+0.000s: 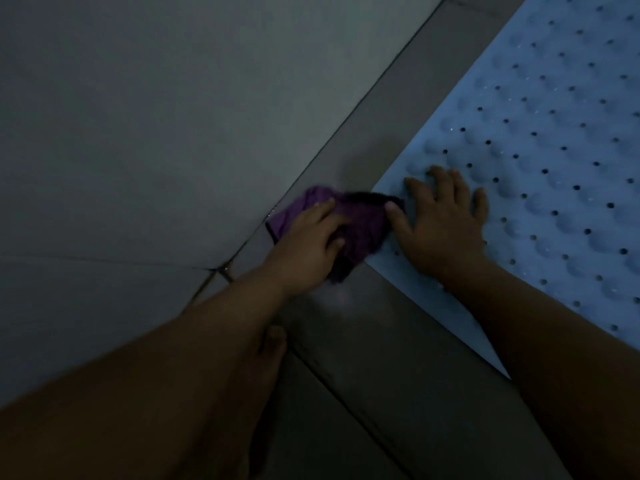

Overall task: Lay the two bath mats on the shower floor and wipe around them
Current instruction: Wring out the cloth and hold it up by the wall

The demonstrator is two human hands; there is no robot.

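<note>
Head view, dim light: left hand (308, 244) presses a bunched purple cloth (360, 223) to the grey floor tile (367, 341), fingers curled on it. At three o'clock, right hand (446, 220) lies spread flat on the pale perforated bath mat (554, 150), at its corner beside the cloth.

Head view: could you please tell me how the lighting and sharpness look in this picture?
Head view: very dim with a cool bluish cast; the pale bath mat is the brightest area; the forearms low in the frame fall into near-black shadow; the left hand on the purple cloth looks slightly smeared, the right hand on the mat a little crisper; a faint sheen shows on the floor tile.
</note>
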